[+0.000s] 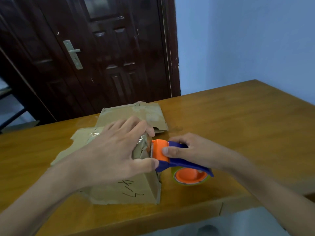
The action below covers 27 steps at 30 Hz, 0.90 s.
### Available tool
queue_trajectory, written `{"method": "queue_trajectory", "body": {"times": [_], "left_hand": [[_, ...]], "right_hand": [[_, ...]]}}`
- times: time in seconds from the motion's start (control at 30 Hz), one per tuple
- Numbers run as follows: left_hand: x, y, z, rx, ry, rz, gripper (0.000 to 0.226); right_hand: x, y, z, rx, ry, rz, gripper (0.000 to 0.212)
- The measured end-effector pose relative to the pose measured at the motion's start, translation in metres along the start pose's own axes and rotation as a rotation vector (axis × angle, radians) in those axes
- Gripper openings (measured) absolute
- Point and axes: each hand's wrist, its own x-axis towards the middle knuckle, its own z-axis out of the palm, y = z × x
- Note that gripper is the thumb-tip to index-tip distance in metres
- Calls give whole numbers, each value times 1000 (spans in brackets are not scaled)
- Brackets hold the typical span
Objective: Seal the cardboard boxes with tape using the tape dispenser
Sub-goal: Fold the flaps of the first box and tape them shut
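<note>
The left hand lies spread over the top of the cardboard box, fingers fairly straight and pressing down, the thumb reaching to the blue frame of the tape dispenser; it covers most of the box top, so the seam beneath it cannot be seen. The right hand grips the tape dispenser from the right, thumb laid on its orange head and the other fingers curled over the far side of the blue frame, where their tips are hidden. The dispenser's toothed edge meets the right end of the box top, against crumpled, shiny tape whose run across the lid is hard to follow. Below the frame the tape roll, with an orange core, hangs just beside the box's right face, close above the bench. The box's near face bears dark handwriting that is partly covered by the left forearm and not legible. A loose flap stands out on the far side, another flattened piece to the left. Beyond the bench's far edge is a dark wooden door with a metal handle, and a pale blue wall to the right. A blurred shape at the near bottom edge cannot be made out.
</note>
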Motion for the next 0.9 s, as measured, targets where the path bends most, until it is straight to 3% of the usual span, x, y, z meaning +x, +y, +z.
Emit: {"method": "queue_trajectory", "body": {"times": [0.13, 0.4, 0.63, 0.77, 0.9], "left_hand": [[-2, -14, -7, 131, -60, 106, 91], [-4, -22, 0, 168, 53, 338, 63], [0, -23, -6, 208, 121, 355, 56], [-13, -32, -31, 36, 306, 360, 50], [-42, -41, -48, -187, 618, 322, 46]], "right_hand": [[6, 3, 4, -11, -1, -7, 52], [8, 9, 10, 41, 22, -27, 52], [10, -6, 3, -40, 35, -10, 59], [9, -55, -25, -162, 41, -30, 77], [0, -139, -58, -277, 46, -74, 61]]}}
